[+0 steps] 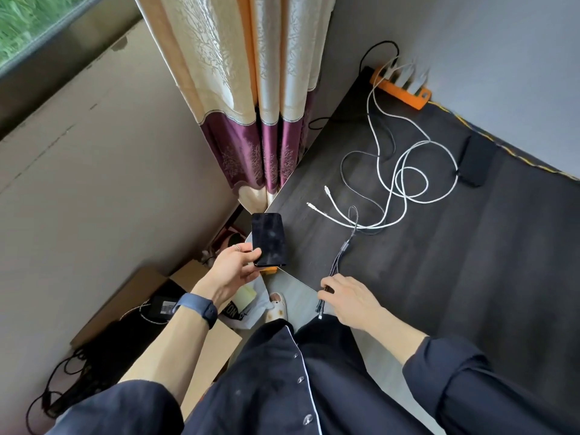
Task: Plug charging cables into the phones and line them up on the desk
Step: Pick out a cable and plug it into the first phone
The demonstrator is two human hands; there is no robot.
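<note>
My left hand [233, 270] grips the lower end of a black phone [268, 238], screen up, above the desk's near-left corner. My right hand [348, 298] pinches the dark braided multi-head cable [340, 255] at the desk's front edge; its plug ends hang below my fingers. Two white cables [405, 171] coil across the dark desk [439, 262], their free plugs [317, 207] lying left of centre. A second black phone [475, 161] lies near the far edge with a white cable running to it.
An orange power strip [400, 87] with white chargers sits at the desk's far corner against the grey wall. A cream and purple curtain [251, 105] hangs left of the desk. Cardboard boxes [201, 356], black cords and a slipper lie on the floor below.
</note>
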